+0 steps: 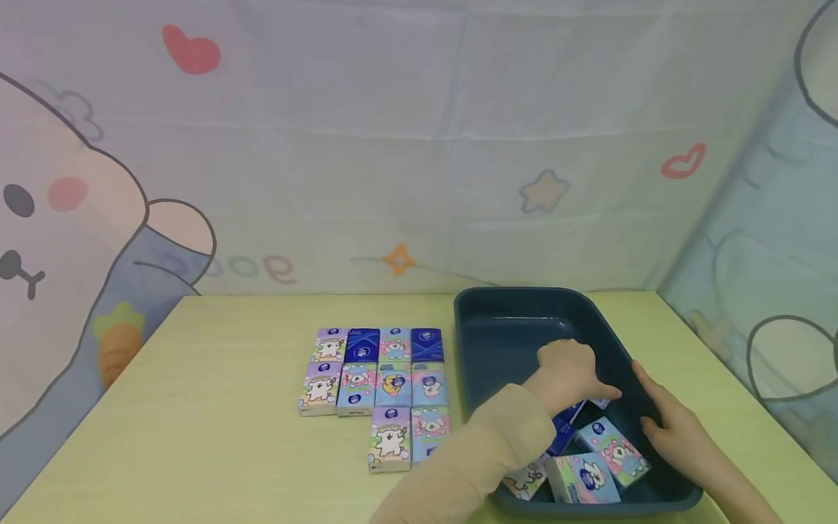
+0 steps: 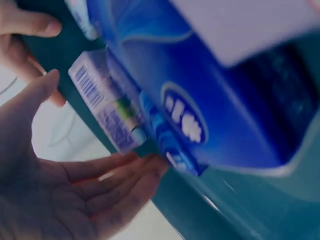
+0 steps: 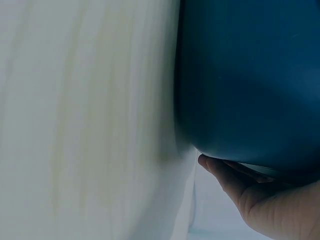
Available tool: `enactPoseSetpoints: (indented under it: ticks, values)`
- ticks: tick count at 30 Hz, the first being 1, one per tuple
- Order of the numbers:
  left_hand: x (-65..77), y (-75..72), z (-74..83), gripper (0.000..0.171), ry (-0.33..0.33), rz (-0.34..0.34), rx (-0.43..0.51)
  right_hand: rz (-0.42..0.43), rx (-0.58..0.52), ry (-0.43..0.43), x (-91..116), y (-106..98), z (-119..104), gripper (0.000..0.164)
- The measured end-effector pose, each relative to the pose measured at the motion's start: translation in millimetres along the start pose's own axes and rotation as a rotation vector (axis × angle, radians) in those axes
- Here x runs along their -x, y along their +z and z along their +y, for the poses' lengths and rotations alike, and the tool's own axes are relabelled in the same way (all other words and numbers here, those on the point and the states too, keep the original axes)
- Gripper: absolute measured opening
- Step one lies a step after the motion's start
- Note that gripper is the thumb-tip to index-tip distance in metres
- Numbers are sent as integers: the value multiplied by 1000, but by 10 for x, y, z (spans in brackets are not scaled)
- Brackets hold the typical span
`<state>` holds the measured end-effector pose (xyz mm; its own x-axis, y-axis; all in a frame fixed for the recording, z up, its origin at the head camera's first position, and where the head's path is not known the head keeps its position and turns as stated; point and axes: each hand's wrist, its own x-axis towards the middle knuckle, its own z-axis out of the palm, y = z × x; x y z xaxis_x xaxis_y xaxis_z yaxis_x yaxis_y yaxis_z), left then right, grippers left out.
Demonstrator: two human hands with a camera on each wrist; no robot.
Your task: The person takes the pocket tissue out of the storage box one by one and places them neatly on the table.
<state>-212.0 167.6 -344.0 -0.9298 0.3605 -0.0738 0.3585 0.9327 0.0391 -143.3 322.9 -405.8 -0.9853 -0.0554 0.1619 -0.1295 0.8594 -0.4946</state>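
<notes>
My left hand (image 1: 568,371) reaches into a dark teal plastic bin (image 1: 511,342), over several small tissue packs. In the left wrist view its thumb and fingers are spread, with the fingertips close by a purple tissue pack (image 2: 102,102). A dark blue tissue pack (image 2: 175,95) fills the middle of that view. My right hand (image 1: 677,429) holds the bin's right wall, thumb inside the rim and fingers along the outside. In the right wrist view, fingers (image 3: 225,177) lie against the outer wall. Inside the bin's near end are a pink-and-green pack (image 1: 615,451) and a light blue pack (image 1: 585,477).
Left of the bin, several tissue packs (image 1: 393,386) lie in touching rows on the pale yellow table (image 1: 216,407). The nearest pack on the right is partly hidden by my left sleeve (image 1: 471,466). A printed cloth (image 1: 366,145) hangs behind the table.
</notes>
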Motion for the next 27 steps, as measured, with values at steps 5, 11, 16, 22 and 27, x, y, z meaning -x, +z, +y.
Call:
enactPoseSetpoints:
  ticks: [5, 11, 16, 22, 27]
  values:
    - [-18, 66, 70, 62, -50, -5, -62, 22, -20, -29, 12, 7, 8, 84]
    - [-38, 114, 152, 69, -60, 10, -139, 15, -10, -18, 6, 9, 6, 84]
    - [-58, 149, 203, 69, -76, 7, -169, 15, -22, -20, -3, 10, 4, 83]
    - [-67, 161, 220, 65, -78, 0, -163, 4, -28, -12, -3, 9, 1, 82]
    - [-58, 154, 222, 63, -63, 20, -151, -6, -43, -19, 5, -6, 1, 83]
